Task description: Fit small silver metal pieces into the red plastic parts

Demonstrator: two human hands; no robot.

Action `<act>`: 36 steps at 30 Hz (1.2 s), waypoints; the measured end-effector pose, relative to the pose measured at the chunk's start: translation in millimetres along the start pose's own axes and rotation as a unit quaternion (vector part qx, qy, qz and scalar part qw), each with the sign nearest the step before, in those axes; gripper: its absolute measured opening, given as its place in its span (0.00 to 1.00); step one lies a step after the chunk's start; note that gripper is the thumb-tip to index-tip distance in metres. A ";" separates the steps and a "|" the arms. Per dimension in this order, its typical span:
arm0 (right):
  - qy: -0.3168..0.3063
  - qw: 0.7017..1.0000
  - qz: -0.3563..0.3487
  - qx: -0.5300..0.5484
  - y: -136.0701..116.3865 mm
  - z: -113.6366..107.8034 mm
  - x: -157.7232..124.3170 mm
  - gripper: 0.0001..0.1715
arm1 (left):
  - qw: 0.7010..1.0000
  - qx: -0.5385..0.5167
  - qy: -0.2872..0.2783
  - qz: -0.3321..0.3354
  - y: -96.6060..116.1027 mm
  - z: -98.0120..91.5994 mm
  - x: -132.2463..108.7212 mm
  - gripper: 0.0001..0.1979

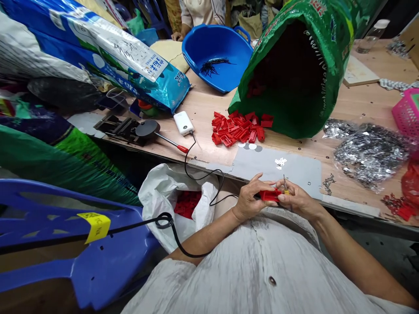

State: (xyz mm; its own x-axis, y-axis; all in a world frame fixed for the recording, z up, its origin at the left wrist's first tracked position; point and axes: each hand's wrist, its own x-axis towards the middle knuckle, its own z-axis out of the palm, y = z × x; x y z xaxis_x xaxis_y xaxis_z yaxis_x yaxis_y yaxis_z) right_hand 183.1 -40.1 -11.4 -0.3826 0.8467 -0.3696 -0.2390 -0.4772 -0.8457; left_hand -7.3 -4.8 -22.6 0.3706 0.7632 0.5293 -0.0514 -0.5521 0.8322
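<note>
My left hand (250,198) grips a small red plastic part (270,195) close to my body, at the table's front edge. My right hand (296,200) pinches a thin metal piece with a yellow tip (286,188) and also touches the red part's right end. A heap of the same red parts (238,127) lies on the wooden table, spilling from a tipped green sack (294,65). A white bag (170,196) by my left side holds more red parts (187,203).
A grey mat (278,168) lies in front of my hands. Clear bags of shiny metal bits (369,152) sit at the right. A blue basin (218,54), a white power bank (183,123) with a black cable, a screwdriver (170,141), a pink basket (407,111) and a blue chair (65,244) surround me. Another person's hand (178,35) rests at the far edge.
</note>
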 end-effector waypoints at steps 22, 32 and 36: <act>0.215 0.722 -0.139 -0.642 -48.3 -88.4 74.3 0.07 | 0.857 -0.328 0.097 -0.385 -7.9 -7.9 2.4 0.32; 0.265 0.744 -0.154 -0.594 -50.9 -80.2 58.2 0.04 | 0.898 -0.262 0.117 -0.332 -14.1 -6.3 9.5 0.31; 0.238 0.858 -0.175 -0.420 -46.9 -58.7 43.0 0.15 | 0.961 -0.096 0.107 -0.237 -12.1 -7.4 11.4 0.27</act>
State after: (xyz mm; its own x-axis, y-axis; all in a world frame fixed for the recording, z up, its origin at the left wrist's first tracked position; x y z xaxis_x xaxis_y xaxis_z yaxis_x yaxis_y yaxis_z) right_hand 230.3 32.5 -10.3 0.0360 0.9992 0.0164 0.5397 -0.0056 -0.8418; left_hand -9.3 13.1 -25.4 0.1960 0.9766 0.0883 -0.1016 -0.0693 0.9924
